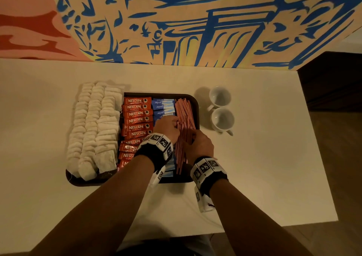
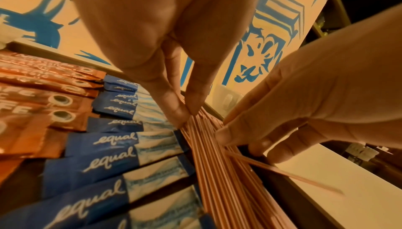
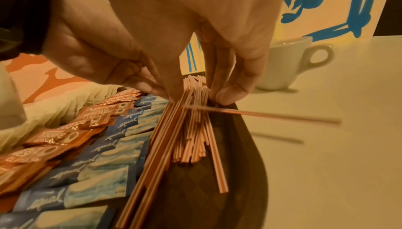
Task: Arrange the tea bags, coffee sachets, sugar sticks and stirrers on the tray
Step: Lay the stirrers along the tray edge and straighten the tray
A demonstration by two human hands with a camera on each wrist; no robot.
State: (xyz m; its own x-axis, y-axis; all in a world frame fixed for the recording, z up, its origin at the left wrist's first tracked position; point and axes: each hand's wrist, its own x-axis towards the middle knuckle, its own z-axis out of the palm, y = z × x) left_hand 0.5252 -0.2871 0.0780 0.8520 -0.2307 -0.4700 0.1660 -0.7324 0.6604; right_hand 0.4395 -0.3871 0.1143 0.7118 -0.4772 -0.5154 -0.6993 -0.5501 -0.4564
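Stirrers squeezed against the tray's right rim

Both my hands, left hand [image 1: 168,127] and right hand [image 1: 199,145], press straight fingertips against the stirrers [image 1: 185,118], one from each side, on the tray [image 1: 196,107] beside the sugar sticks [image 1: 163,107]. Bare counter [image 1: 264,138] lies rightward past two cups [image 1: 222,109]. My wrists hide the tray's near rim. Only the wrist views show one stirrer [image 3: 272,116] poking over the rim.

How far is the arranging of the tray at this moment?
Looks done: tea bags, coffee sachets and sugar sticks lie in columns on the tray. In hand: left hand and right hand press the stirrers together. Left: one stray stirrer sticks out over the rim.
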